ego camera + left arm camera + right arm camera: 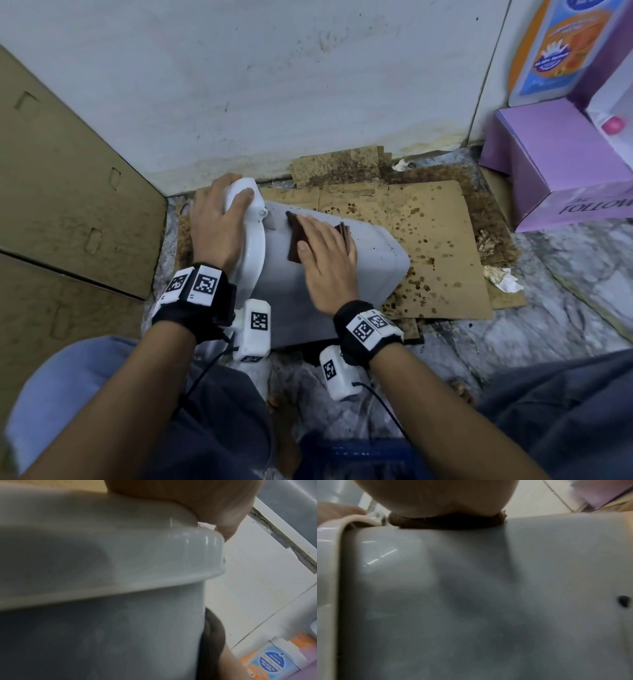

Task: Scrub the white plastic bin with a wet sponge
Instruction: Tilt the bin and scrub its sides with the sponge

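The white plastic bin lies on its side on the floor, lid end to the left. My left hand grips the lid end, thumb on top and fingers over the far side. My right hand lies flat on a brown sponge and presses it onto the bin's upper side near the lid. The left wrist view shows the lid rim of the bin under my left hand. In the right wrist view the sponge sits squashed between my right hand and the bin, which bears a dark spot.
Stained, spattered cardboard lies under and behind the bin. A white wall rises just beyond. Brown cartons stand at the left, a purple box at the right. Crumpled paper lies near the cardboard's right edge.
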The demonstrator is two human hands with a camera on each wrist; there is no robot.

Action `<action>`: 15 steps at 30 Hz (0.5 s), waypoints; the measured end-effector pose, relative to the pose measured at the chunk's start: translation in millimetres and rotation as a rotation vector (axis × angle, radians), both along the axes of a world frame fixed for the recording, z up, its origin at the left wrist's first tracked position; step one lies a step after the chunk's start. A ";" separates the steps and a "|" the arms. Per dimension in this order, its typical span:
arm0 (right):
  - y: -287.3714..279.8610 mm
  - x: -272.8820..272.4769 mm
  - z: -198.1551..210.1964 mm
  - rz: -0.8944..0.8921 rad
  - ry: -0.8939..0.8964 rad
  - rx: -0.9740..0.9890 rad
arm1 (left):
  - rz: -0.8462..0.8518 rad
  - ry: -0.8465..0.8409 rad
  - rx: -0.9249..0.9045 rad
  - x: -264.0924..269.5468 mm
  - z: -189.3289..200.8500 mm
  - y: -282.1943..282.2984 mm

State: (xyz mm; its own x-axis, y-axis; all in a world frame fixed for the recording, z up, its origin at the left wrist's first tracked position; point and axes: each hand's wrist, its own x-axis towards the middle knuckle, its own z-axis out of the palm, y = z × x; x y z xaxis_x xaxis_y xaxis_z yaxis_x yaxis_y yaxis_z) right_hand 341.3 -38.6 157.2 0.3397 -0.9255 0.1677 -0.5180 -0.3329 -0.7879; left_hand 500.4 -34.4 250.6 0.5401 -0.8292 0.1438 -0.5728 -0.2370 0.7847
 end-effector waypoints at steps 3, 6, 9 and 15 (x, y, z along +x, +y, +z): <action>-4.0 -13.0 -15.1 -0.099 -0.020 0.078 | -0.001 0.011 -0.002 -2.9 1.3 -1.0; -4.5 -14.4 -13.3 -0.192 -0.057 0.180 | -0.018 -0.025 0.011 -8.4 1.2 -1.7; 4.0 1.7 6.1 -0.178 -0.053 0.110 | -0.032 -0.046 -0.005 -11.2 1.7 -1.5; 16.9 17.9 15.5 -0.044 -0.042 0.004 | -0.047 -0.089 -0.005 2.5 -1.9 0.4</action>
State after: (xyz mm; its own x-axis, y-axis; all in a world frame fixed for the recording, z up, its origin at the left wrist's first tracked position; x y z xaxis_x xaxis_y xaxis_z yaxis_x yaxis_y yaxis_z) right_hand 359.2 -21.7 172.7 0.2914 -0.9400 0.1774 -0.4985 -0.3075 -0.8105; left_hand 502.9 -34.0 248.7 0.4853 -0.8527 0.1935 -0.6506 -0.2043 0.7314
